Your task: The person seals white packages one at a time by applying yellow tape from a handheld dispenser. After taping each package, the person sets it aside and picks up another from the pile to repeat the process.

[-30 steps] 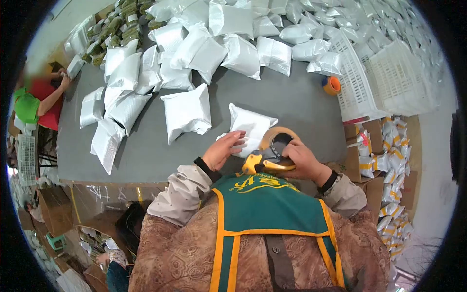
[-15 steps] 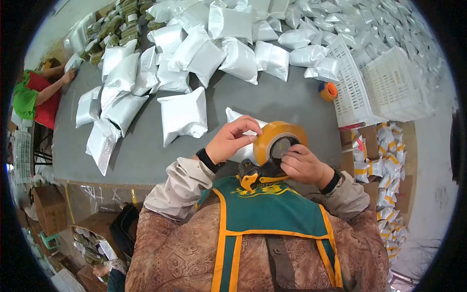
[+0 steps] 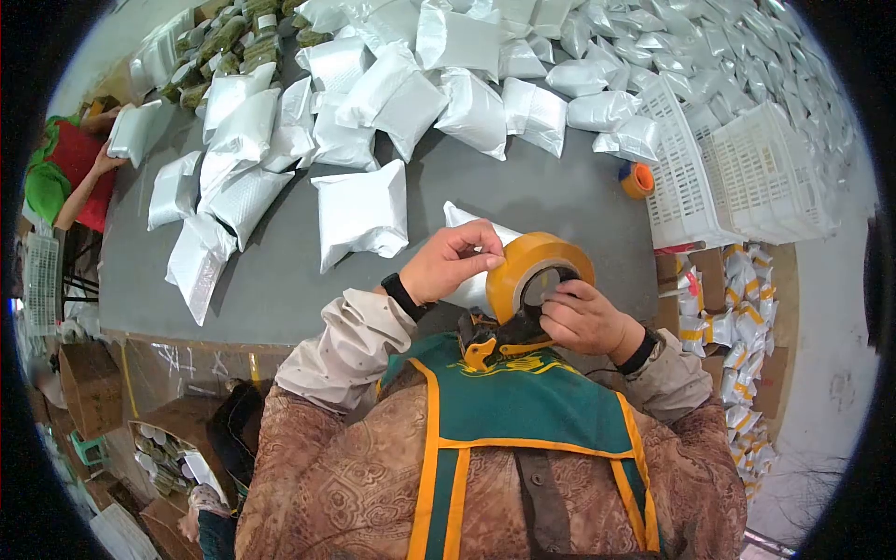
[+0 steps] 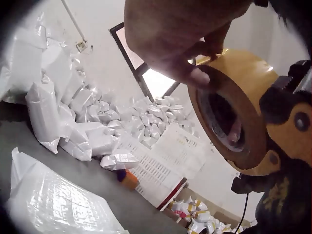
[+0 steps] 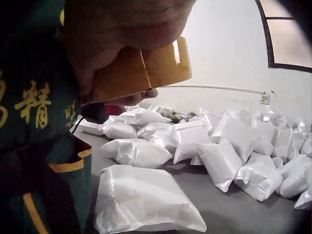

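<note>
My right hand [image 3: 588, 317] holds a tape dispenser [image 3: 481, 347] with a large roll of yellowish-brown packing tape [image 3: 523, 266], fingers at the roll's core. With thumb and fingertips, my left hand [image 3: 455, 263] pinches the roll's near-left edge. The left wrist view shows that thumb against the side of the tape roll [image 4: 200, 92] and fingers on its outer face. Beneath the hands, a white plastic mailer [image 3: 464, 217] lies on the grey table [image 3: 551, 201], partly hidden by them. Another plump mailer [image 3: 364, 215] sits to its left.
White mailers [image 3: 392, 103] are heaped along the table's back and left. On the right stand a white plastic crate [image 3: 681, 168] and a small orange roll [image 3: 637, 179]. Yellow-taped parcels [image 3: 737, 327] lie below the right edge. Another person [image 3: 79, 177] handles a parcel at far left.
My left hand has left the mailer and come up to the tape roll. The dispenser has turned in my right hand, its roll now tilted up. Over the last half second both hands barely moved.
</note>
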Demonstrator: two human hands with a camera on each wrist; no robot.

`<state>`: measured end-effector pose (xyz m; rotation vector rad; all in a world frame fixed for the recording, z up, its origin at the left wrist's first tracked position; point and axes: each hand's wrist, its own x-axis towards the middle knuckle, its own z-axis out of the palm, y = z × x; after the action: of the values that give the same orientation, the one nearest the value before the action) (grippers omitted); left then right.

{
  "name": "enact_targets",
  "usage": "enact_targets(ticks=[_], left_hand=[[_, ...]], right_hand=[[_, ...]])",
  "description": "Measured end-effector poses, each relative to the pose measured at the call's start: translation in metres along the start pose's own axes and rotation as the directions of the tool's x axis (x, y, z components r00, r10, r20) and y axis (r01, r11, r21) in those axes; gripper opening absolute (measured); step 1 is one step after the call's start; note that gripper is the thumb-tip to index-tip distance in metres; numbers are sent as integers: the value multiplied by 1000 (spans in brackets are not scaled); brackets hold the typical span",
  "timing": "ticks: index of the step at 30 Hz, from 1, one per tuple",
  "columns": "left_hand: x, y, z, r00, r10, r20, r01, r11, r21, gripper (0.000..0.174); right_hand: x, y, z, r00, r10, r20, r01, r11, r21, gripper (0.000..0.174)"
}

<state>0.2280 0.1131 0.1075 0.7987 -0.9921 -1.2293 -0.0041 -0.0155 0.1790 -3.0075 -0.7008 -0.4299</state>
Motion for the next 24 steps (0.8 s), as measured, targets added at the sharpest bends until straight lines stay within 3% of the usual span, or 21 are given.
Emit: enact_targets(ticks=[4, 7, 10, 13, 16, 19, 22, 24], left_hand=[[-5, 3, 3, 992, 123, -35, -124, 992, -26, 10], [-7, 14, 14, 989, 23, -148, -41, 992, -118, 14], [-11, -5, 2, 985, 41, -166, -45, 999, -20, 16], [-14, -12, 6, 970, -42, -239, -6, 980, -198, 8], [-14, -8, 3, 981, 25, -192, -28, 1000, -11, 4], [-32, -12, -10, 997, -22, -80, 20, 1000, -24, 3], [-50, -23, -11, 989, -94, -118, 82, 991, -102, 2], [-51, -28, -3, 979, -74, -191, 48, 989, -137, 8]], right_hand=[[0, 0, 2, 999, 5, -36, -5, 1000, -14, 22], [3, 1, -1, 999, -21, -31, 20, 1000, -9, 22], [7, 3, -2, 999, -28, -32, 28, 1000, 5, 23], [11, 2, -4, 1000, -19, -16, 19, 1000, 24, 23], [11, 3, -3, 1000, -16, -19, 17, 999, 47, 24], [3, 5, -5, 1000, 23, 21, -24, 998, 53, 28], [-6, 4, -2, 993, 115, 25, -117, 988, 103, 32], [-4, 3, -2, 992, 117, 49, -122, 986, 112, 36]])
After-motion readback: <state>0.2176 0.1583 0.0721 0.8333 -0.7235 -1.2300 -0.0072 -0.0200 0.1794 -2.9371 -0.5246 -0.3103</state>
